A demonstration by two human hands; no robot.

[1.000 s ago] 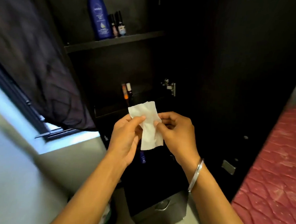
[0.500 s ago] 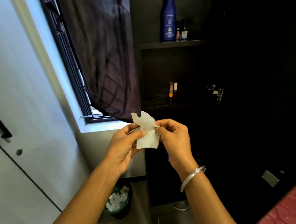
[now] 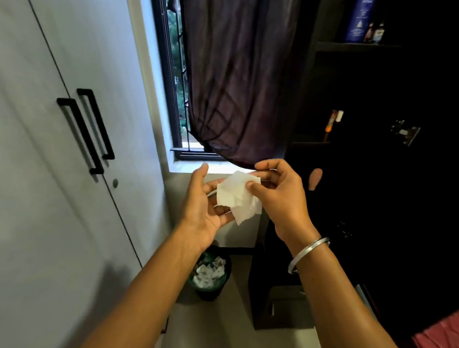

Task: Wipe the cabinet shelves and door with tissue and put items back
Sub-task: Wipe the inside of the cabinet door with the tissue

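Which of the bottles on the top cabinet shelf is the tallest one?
The blue lotion bottle, leftmost on the shelf; the two small dark bottles beside it are far shorter.

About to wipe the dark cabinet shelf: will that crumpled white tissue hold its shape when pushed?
Probably not: the crumpled white tissue droops limp below the right hand pinching it. It looks thin and creased, so likely bunches or tears; folding it first may help.

Blue bottle (image 3: 359,17) cut off by top edge; label too small to read. Cabinet interior (image 3: 383,183) too dark to make out. Left hand (image 3: 207,207) fingers partly hidden behind tissue (image 3: 237,198). Pink mattress (image 3: 443,345) cropped at corner.
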